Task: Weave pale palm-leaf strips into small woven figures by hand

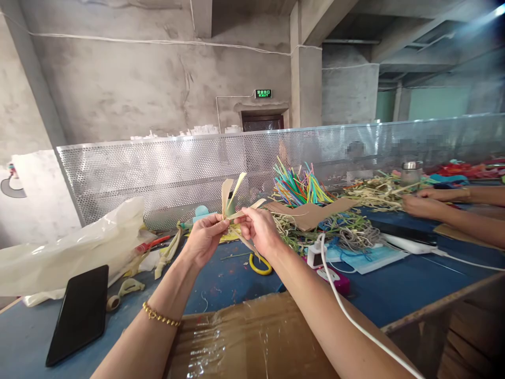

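Pale straw-coloured flat strips (226,193) fan out between my two hands, held up above the blue table. My left hand (205,237) pinches their gathered base between thumb and fingers. With thumb and forefinger, my right hand (258,227) grips one strip (252,208) that angles out to the right. Another strip hangs down below the right fingers. Just under my right hand lies a yellow ring-shaped handle (261,265) on the table. The strips' exact joining point is hidden by my fingertips.
A cardboard sheet (252,337) lies before me. On the left are a black phone (79,316) and plastic sheeting (79,247); on the right, colourful stems (300,184), tangled cords (351,231), a white cable (335,295) and a mask (371,259). A co-worker's hands (430,204) work farther right.
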Motion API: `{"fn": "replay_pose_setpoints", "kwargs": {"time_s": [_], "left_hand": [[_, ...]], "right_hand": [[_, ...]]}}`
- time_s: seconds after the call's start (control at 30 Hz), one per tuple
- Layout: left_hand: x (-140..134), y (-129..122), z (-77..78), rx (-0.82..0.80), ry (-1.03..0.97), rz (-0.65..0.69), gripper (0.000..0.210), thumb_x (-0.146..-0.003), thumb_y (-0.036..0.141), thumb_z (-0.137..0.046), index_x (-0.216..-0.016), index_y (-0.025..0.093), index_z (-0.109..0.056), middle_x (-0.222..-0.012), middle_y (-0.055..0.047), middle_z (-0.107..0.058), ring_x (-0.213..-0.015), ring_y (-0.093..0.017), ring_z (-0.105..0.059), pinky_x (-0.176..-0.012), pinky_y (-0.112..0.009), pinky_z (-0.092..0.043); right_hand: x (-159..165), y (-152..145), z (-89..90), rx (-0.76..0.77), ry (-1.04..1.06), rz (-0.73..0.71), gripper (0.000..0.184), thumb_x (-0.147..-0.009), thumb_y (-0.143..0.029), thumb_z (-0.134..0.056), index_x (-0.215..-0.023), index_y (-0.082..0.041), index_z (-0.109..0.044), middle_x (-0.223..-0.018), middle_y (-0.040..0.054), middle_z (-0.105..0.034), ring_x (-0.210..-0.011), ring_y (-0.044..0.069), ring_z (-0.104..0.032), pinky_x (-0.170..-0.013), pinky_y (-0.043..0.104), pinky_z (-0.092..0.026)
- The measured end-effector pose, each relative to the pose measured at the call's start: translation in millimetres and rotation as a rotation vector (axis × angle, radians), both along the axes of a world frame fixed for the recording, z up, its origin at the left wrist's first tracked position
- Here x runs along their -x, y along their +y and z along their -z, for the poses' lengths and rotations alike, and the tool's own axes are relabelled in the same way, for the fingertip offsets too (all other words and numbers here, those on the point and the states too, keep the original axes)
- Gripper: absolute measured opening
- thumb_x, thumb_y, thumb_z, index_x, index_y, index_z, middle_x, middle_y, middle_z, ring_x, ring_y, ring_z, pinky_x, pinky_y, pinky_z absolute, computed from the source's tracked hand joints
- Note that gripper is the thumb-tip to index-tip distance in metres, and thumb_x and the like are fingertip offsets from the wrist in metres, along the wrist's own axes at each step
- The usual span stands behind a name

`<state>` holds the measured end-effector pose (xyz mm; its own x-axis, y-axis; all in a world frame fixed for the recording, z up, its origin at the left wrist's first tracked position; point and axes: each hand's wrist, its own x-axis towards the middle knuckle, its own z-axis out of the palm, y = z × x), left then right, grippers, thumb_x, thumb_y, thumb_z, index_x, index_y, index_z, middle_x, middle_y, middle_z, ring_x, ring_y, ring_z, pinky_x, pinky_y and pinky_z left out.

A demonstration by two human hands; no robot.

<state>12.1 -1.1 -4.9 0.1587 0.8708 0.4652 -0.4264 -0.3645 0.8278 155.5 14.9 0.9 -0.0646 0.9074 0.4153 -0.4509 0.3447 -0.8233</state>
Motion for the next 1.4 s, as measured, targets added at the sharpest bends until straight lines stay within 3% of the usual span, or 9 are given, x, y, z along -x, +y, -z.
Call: {"fn": "replay_pose_setpoints", "kwargs": {"time_s": [0.17,0.4,0.67,0.83,0.97,1.1,1.4], "left_hand": [[-4,-1,1.8,-0.025,-0.048,0.042,0.015,-0.067,0.016,-0.082,-0.069,0.014,-0.068,-0.07,-0.002,-0.063,-0.072,-0.013,-0.057,-0.075,-0.027,-0.045],[1,11,7.8,0.092,-0.048,-0.016,0.017,-0.073,0.022,-0.078,-0.065,0.012,-0.067,-0.06,-0.001,-0.055,-0.058,-0.01,-0.049,-0.06,-0.024,-0.041],[10,15,13.5,0.18,0.079,-0.045,0.016,-0.068,0.021,-0.08,-0.066,0.01,-0.069,-0.063,-0.004,-0.06,-0.058,-0.011,-0.053,-0.057,-0.024,-0.04],[13,19,16.7,0.192,0.15,-0.037,0.019,-0.07,0.024,-0.081,-0.068,0.009,-0.07,-0.066,-0.007,-0.065,-0.061,-0.013,-0.058,-0.058,-0.024,-0.04],[10,22,17.0,0.164,0.024,-0.083,0.018,-0.07,0.021,-0.08,-0.065,0.009,-0.068,-0.061,-0.005,-0.062,-0.057,-0.01,-0.054,-0.056,-0.021,-0.039],[4,18,13.0,0.148,-0.076,-0.157,0.018,-0.07,0.017,-0.08,-0.06,0.009,-0.067,-0.056,-0.003,-0.059,-0.054,-0.009,-0.051,-0.056,-0.02,-0.04],[5,13,4.7,0.184,-0.156,-0.136,0.017,-0.071,0.01,-0.077,-0.059,0.009,-0.065,-0.056,-0.002,-0.058,-0.053,-0.009,-0.051,-0.055,-0.02,-0.043]], "right_hand": [[6,5,5.3,0.198,0.126,-0.132,0.02,-0.077,-0.02,-0.056,-0.058,-0.016,-0.054,-0.044,-0.0039,-0.05,-0.032,0.003,-0.03,-0.032,0.017,-0.018],[3,7,8.9,0.057,0.02,-0.061,0.027,-0.076,-0.037,-0.067,-0.061,-0.016,-0.057,-0.048,-0.0052,-0.052,-0.033,0.004,-0.035,-0.034,0.019,-0.023],[3,13,10.0,-0.021,-0.042,0.024,0.036,-0.069,-0.048,-0.074,-0.062,-0.015,-0.061,-0.049,-0.0035,-0.055,-0.031,0.003,-0.035,-0.032,0.019,-0.021],[1,14,10.1,-0.02,-0.03,0.002,0.032,-0.07,-0.042,-0.074,-0.062,-0.013,-0.062,-0.049,-0.0025,-0.056,-0.031,0.003,-0.035,-0.032,0.019,-0.022],[1,15,12.9,0.072,0.041,-0.088,0.024,-0.07,-0.031,-0.074,-0.062,-0.012,-0.062,-0.05,-0.0042,-0.053,-0.033,0.001,-0.033,-0.033,0.017,-0.02],[2,16,14.3,0.181,0.053,-0.063,0.02,-0.074,-0.023,-0.068,-0.06,-0.011,-0.06,-0.049,-0.005,-0.05,-0.033,0.0,-0.031,-0.033,0.016,-0.018],[1,17,13.7,0.267,0.016,-0.138,0.022,-0.08,-0.017,-0.061,-0.06,-0.014,-0.054,-0.045,-0.007,-0.045,-0.031,0.001,-0.026,-0.031,0.016,-0.017]]}}
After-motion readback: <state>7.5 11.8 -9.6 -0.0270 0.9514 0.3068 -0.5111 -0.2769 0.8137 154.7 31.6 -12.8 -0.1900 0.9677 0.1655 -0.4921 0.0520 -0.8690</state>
